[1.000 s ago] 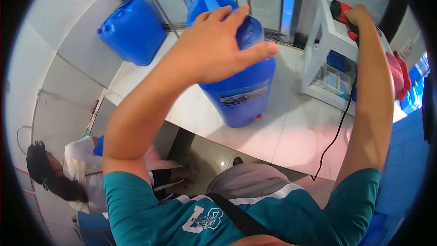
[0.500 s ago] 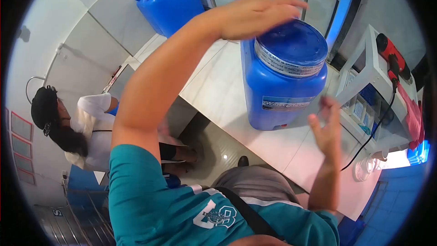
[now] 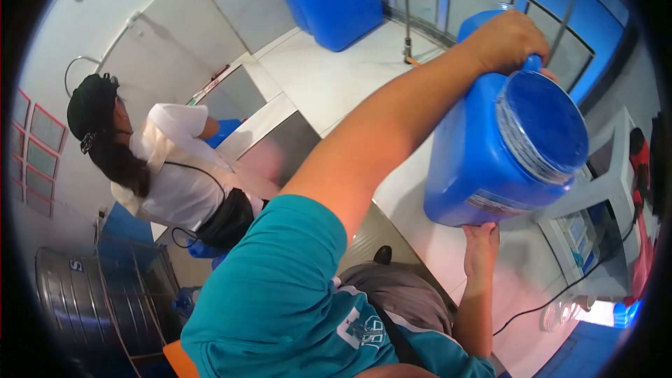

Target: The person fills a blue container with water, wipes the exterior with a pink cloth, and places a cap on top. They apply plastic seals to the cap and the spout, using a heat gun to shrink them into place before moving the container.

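Observation:
A large blue container (image 3: 465,147) with a round blue lid (image 3: 546,122) is tilted over the white counter (image 3: 413,175), its lid facing right. Clear printed film wraps the lid's rim, and a label (image 3: 500,201) shows low on the side. My left hand (image 3: 509,40) is closed around the handle at the container's top. Against its lower edge is my right hand (image 3: 481,246), gripping from below, with the fingertips partly hidden under the container.
Blue jugs (image 3: 336,0) stand at the counter's far end, and another blue container (image 3: 479,22) is behind my left hand. A person (image 3: 175,147) in a cap is at the left. At the right are a white shelf unit (image 3: 588,203) and a black cable (image 3: 553,299).
My left hand has moved from above the lid onto the handle. My right hand has come under the container's lower edge. The container has gone from upright to tilted, and the view has shifted.

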Demonstrator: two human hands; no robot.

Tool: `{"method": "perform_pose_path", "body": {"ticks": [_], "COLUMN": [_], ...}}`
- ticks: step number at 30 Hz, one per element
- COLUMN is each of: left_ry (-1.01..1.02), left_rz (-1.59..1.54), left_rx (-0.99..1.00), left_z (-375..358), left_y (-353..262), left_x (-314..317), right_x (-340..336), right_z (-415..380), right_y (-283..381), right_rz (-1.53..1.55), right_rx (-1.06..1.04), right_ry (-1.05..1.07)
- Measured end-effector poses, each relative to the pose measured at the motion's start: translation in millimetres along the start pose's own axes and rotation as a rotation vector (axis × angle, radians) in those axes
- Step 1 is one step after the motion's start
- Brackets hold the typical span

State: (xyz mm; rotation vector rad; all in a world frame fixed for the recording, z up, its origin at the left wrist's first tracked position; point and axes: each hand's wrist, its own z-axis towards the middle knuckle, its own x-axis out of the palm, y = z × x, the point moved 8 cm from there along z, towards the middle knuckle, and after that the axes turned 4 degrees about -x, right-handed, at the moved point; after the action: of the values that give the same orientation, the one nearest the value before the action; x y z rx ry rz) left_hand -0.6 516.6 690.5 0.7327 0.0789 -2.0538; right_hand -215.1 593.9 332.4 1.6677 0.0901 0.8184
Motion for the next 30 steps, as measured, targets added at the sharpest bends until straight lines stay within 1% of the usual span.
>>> {"method": "perform_pose_path", "body": {"ticks": [1, 2, 3, 5, 8, 9, 11, 17, 19, 20, 21, 23, 24, 28, 30], "left_ry": [-0.024, -0.02, -0.036, -0.05, -0.064, -0.052, -0.04, -0.038, -0.001, -0.017, -0.014, -0.081, -0.077, -0.067, -0.011], "left_rz": [-0.005, 0.01, 0.021, 0.038, 0.053, 0.075, 0.101, 0.107, 0.132, 0.117, 0.128, 0.055, 0.109, 0.129, 0.148], "left_rx": [-0.006, -0.024, -0.027, -0.039, -0.076, -0.09, -0.112, -0.14, -0.157, -0.152, -0.154, -0.135, -0.148, -0.152, -0.177], "left_z": [-1.4, -2.3, -2.9, -4.2, -4.4, -2.9, -2.4, -2.6, -1.4, 0.0, -0.9, -1.3, -1.1, 1.8, 2.5], "left_y": [0.9, -1.1, -2.5, -3.6, -0.8, 1.2, 3.9, 11.3, 9.7, 14.9, 14.7, 8.8, 11.0, 14.6, 15.8], "left_x": [-1.4, 1.4, 0.0, -0.1, -0.9, 1.3, 0.9, 10.1, 10.0, 20.1, 16.9, 8.5, 13.9, 22.8, 28.4], "right_x": [-0.1, -7.0, 0.2, 7.5, 12.4, 13.2, 8.7, 15.2, 21.4, 24.0, 23.2, 17.9, 20.3, 18.7, 10.7], "right_z": [-1.3, 2.5, 2.8, 1.8, 0.8, 0.6, 0.2, -6.4, -6.3, -6.4, -5.9, -4.8, -4.4, -4.7, -3.4], "right_y": [1.1, -6.3, -10.0, -2.1, -3.2, -5.8, -6.1, -2.6, 0.8, 2.7, 1.4, -0.1, 0.0, -0.7, -5.2], "right_rz": [-0.018, -0.008, -0.012, 0.03, 0.003, 0.001, -0.028, 0.015, -0.007, -0.033, -0.031, -0.057, -0.056, -0.069, -0.06], "right_rx": [-0.019, -0.052, -0.037, -0.142, -0.166, -0.159, -0.187, -0.123, -0.138, -0.159, -0.157, -0.16, -0.158, -0.166, -0.156], "right_ry": [-0.023, 0.026, 0.038, -0.05, -0.062, -0.056, -0.121, -0.205, -0.159, -0.125, -0.115, -0.135, -0.126, -0.111, -0.119]}}
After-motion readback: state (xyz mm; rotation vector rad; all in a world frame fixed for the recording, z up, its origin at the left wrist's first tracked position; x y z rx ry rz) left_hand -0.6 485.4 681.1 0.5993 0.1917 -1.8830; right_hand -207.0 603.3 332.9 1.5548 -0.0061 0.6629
